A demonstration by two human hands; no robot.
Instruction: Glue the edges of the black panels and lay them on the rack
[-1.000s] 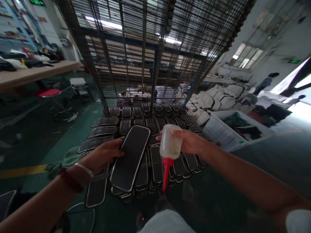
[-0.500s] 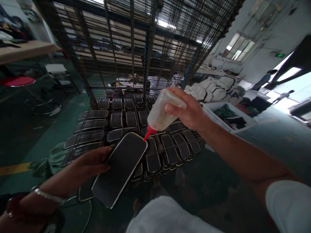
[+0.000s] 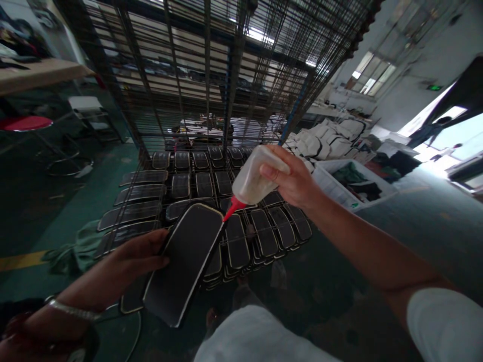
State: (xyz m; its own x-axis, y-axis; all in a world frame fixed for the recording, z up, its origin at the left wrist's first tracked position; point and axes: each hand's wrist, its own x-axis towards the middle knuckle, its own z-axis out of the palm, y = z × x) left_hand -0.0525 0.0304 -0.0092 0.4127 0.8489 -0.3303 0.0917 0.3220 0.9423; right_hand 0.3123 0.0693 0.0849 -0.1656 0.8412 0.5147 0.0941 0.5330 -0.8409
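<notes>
- Head view: The left hand (image 3: 139,257), extended from the near left, grips a dark panel (image 3: 184,261) by its left edge, thumb laid over the face, a silver bracelet (image 3: 73,309) on the wrist.
- The right hand (image 3: 294,177), its forearm slanting in from the near right, is wrapped around a translucent squeeze bottle (image 3: 251,183), thumb pressed along the near side.
- The bottle is tipped, base up and to the right, its red nozzle (image 3: 234,206) angled down at the panel's far right corner, where a pale line edges the border; whether the tip touches cannot be told.
- The panel is held at a slant, on the near side of rows of similar panels (image 3: 266,234) at the foot of a tall wire rack (image 3: 226,65).
- Partly hidden are the left hand's fingers beneath the panel and the right hand's fingers behind the bottle; the held panel blocks part of the stacks beyond.
- Both forearms have parts in shadow, and the left is cut off in the near left corner. The bottle's fill level is hard to make out.
- Two people (image 3: 428,131) at far right are blurred against a bright doorway.
- A lit green sign (image 3: 433,87) on the far right wall is too small to read.
</notes>
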